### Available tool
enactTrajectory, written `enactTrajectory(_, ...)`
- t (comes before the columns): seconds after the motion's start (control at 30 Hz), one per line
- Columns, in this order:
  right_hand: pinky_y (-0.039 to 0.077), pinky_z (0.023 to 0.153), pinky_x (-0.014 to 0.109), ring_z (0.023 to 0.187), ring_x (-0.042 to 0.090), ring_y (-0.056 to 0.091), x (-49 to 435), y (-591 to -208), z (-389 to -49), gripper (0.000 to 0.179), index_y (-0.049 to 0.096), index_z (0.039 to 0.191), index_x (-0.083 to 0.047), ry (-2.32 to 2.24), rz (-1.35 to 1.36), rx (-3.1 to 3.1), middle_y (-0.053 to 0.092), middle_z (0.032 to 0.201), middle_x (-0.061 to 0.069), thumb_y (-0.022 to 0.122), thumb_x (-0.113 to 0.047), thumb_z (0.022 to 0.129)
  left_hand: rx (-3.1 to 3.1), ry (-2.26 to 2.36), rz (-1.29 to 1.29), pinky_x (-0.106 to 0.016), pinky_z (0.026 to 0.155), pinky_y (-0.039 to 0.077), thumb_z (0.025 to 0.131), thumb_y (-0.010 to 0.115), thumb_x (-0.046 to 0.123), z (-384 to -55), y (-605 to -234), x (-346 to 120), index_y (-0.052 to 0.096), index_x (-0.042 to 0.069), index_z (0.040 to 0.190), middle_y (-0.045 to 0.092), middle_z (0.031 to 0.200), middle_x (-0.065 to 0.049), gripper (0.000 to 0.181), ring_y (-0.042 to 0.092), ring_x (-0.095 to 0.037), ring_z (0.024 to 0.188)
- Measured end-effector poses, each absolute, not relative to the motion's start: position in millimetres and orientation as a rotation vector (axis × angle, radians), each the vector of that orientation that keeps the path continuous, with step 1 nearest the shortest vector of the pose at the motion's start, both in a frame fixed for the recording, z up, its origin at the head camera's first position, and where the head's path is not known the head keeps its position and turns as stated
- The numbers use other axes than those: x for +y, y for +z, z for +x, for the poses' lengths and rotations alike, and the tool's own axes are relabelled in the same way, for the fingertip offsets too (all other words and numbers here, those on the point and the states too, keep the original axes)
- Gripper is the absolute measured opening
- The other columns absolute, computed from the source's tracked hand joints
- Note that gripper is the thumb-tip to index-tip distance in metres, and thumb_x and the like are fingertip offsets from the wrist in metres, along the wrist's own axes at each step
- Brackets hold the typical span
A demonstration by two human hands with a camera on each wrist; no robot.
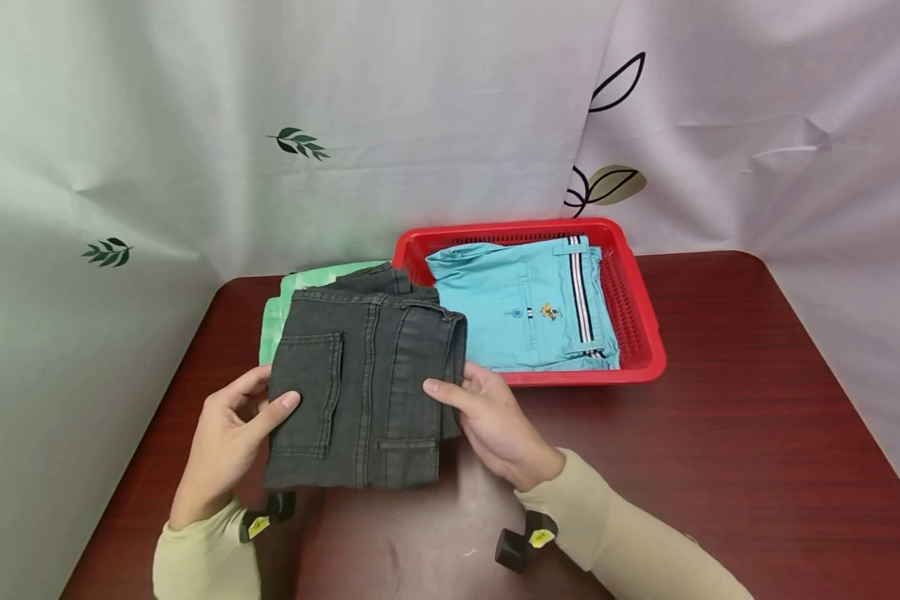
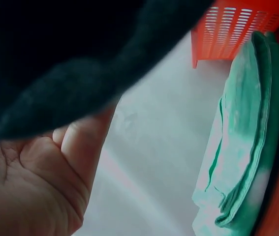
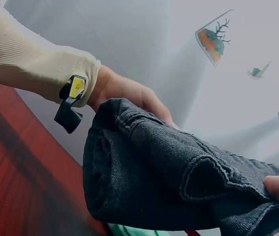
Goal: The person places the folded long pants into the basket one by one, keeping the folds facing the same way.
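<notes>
Folded dark grey jeans (image 1: 360,392) are held up over the front of the table, a back pocket facing up in the head view. My left hand (image 1: 228,433) grips their left edge, thumb on top. On the other side my right hand (image 1: 495,425) pinches the waistband side, thumb on top and fingers beneath. In the right wrist view the folded layers of the jeans (image 3: 164,167) show end-on. Behind them lies a light green folded garment (image 2: 242,132), mostly hidden in the head view. Folded turquoise trousers (image 1: 487,292) with a striped waistband lie inside a red basket (image 1: 648,333).
The dark red wooden table (image 1: 757,417) meets a pale curtain (image 1: 435,108) with leaf prints at the back and both sides. The basket stands near the table's back edge, just right of the green garment.
</notes>
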State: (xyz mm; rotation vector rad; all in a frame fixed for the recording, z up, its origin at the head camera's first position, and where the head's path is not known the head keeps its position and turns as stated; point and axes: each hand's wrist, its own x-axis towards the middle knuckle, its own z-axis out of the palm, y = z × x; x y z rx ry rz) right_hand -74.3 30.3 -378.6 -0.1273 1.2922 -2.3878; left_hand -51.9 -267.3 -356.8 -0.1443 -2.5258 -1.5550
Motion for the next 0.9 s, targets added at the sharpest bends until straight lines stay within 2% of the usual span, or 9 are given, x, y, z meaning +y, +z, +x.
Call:
enactTrajectory(0.4, 0.043, 0.107, 0.037, 0.122, 0.021, 0.059, 38, -369, -78, 0.044, 0.05, 0.141, -0.002, -2.388, -0.116, 1.321, 0.063, 0.133, 0.011, 0.061, -0.007, 0.099, -2.482, -1.646, -0.155, -0.025, 0.056, 0.052, 0.092, 0.07, 0.0, -58, -350, -259, 0.066, -0.002, 0.123, 0.069, 0.083, -0.007, 0.031, 0.061, -0.017, 0.063)
enactTrajectory(0.7, 0.031, 0.116, 0.036, 0.137, 0.017, 0.045, 41, -366, -81, 0.048, 0.042, 0.147, -0.004, -2.413, -0.105, 1.32, 0.05, 0.148, 0.007, 0.057, -0.006, 0.101, -2.439, -1.77, -0.154, -0.029, 0.059, 0.057, 0.094, 0.068, 0.002, -63, -347, -252, 0.064, -0.004, 0.126, 0.074, 0.093, -0.005, 0.032, 0.07, -0.02, 0.067)
enactTrajectory(0.9, 0.029, 0.118, 0.037, 0.138, 0.02, 0.043, 45, -364, -87, 0.05, 0.04, 0.148, -0.003, -2.427, -0.114, 1.322, 0.048, 0.149, 0.009, 0.056, -0.005, 0.101, -2.378, -1.908, -0.19, -0.033, 0.058, 0.059, 0.095, 0.067, 0.001, -65, -346, -245, 0.063, -0.005, 0.126, 0.073, 0.098, -0.007, 0.032, 0.072, -0.02, 0.068)
